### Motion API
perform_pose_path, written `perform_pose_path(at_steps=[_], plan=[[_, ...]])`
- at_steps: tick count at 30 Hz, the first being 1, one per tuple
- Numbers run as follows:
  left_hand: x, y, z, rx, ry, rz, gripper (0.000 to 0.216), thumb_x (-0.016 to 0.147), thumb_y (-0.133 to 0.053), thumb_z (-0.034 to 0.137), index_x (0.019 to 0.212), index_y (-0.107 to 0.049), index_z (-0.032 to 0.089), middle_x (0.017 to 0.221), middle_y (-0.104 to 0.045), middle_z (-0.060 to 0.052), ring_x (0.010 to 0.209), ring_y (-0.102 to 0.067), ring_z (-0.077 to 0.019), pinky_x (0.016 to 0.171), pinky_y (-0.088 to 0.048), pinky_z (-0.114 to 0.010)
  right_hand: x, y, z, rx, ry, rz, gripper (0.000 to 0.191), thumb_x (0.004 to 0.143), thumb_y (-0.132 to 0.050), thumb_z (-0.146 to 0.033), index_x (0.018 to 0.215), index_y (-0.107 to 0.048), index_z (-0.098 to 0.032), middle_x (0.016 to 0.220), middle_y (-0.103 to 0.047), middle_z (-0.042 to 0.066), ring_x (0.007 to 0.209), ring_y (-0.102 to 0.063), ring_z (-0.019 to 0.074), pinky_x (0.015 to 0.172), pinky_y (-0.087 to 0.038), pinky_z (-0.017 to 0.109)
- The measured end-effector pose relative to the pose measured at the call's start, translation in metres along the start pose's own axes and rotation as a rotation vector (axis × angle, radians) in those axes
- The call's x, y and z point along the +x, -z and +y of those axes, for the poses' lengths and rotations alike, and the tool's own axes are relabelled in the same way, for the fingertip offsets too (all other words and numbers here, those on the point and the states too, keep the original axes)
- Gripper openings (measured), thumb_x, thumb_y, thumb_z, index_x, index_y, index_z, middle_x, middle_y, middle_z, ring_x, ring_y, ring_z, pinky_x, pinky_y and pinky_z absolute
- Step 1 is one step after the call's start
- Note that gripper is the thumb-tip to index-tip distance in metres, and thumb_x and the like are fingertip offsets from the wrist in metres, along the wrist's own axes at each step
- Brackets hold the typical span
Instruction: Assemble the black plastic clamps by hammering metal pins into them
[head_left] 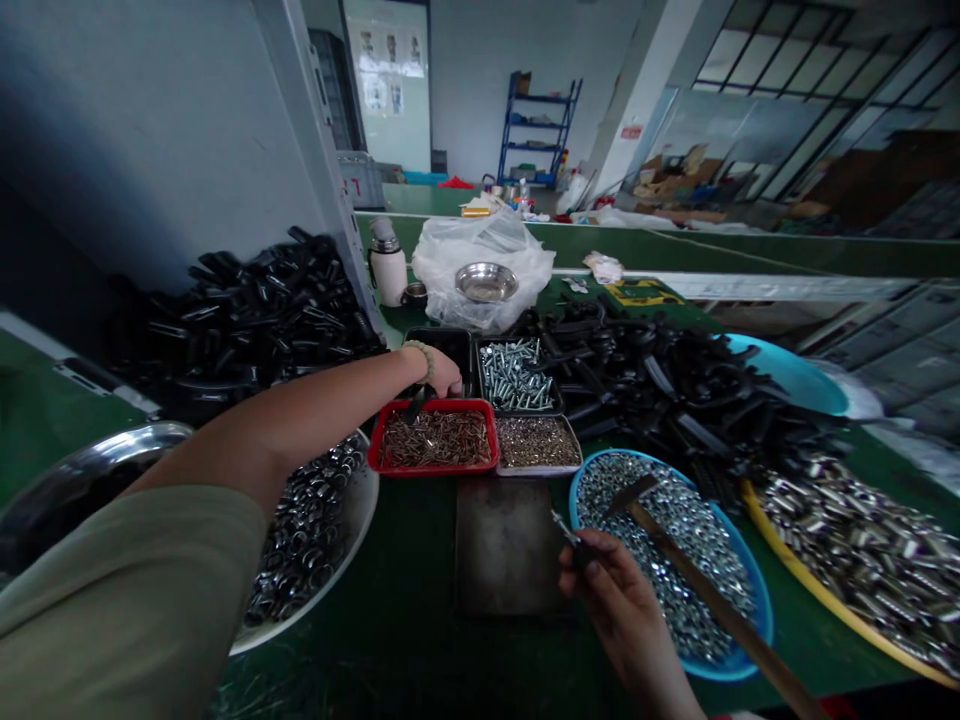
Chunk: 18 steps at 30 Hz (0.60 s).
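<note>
My left hand reaches over the back of a red tray of copper-coloured screws, at a black tray. Its fingers are curled and mostly hidden; a black plastic part juts from under it over the red rim. Nearer to me, my right hand pinches a small black piece with a thin metal shank pointing up and left. This hand is above the edge of a blue basin of small metal parts, where a hammer lies across.
Silver bolts and small brassy parts fill neighbouring trays. Black handles are heaped right, more left. A metal plate lies in front. A white basin of rings and a yellow basin of metal sleeves flank it.
</note>
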<state>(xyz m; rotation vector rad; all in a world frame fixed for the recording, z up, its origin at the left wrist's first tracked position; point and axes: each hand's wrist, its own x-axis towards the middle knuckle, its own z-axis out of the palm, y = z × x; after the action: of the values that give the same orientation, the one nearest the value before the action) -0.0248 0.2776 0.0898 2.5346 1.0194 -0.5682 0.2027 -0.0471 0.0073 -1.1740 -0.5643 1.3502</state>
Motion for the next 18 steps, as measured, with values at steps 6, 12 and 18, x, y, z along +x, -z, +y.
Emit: perform_pose_path(at_steps=[6, 12, 18], plan=[[-0.013, -0.001, -0.007, 0.049, 0.053, 0.023, 0.017, 0.061, -0.063, 0.015, 0.07, -0.075, 0.023, 0.069, -0.071, -0.001, 0.077, -0.062, -0.0193, 0.077, -0.046, -0.027, 0.0, -0.005, -0.003, -0.005, -0.015, 0.04, 0.034, 0.069, -0.081, -0.038, 0.096, -0.067, -0.023, 0.081, -0.071, 0.003, 0.065, -0.064, 0.013, 0.062, -0.051, 0.023], [-0.014, -0.011, -0.005, 0.087, 0.234, 0.16, 0.022, 0.065, -0.067, 0.017, 0.085, -0.077, 0.016, 0.09, -0.074, -0.015, 0.095, -0.064, -0.0324, 0.082, -0.048, -0.039, -0.001, -0.009, -0.002, -0.039, -0.042, 0.07, 0.037, 0.065, -0.083, -0.037, 0.096, -0.067, -0.023, 0.082, -0.071, 0.003, 0.066, -0.065, 0.0149, 0.063, -0.054, 0.026], [-0.016, -0.016, -0.004, 0.064, 0.331, 0.247, 0.024, 0.07, -0.066, 0.009, 0.092, -0.074, 0.006, 0.1, -0.07, -0.025, 0.101, -0.062, -0.0426, 0.083, -0.048, -0.05, 0.004, -0.004, 0.001, -0.062, -0.047, 0.124, 0.039, 0.065, -0.083, -0.039, 0.098, -0.067, -0.025, 0.086, -0.072, 0.003, 0.07, -0.066, 0.0154, 0.064, -0.055, 0.025]])
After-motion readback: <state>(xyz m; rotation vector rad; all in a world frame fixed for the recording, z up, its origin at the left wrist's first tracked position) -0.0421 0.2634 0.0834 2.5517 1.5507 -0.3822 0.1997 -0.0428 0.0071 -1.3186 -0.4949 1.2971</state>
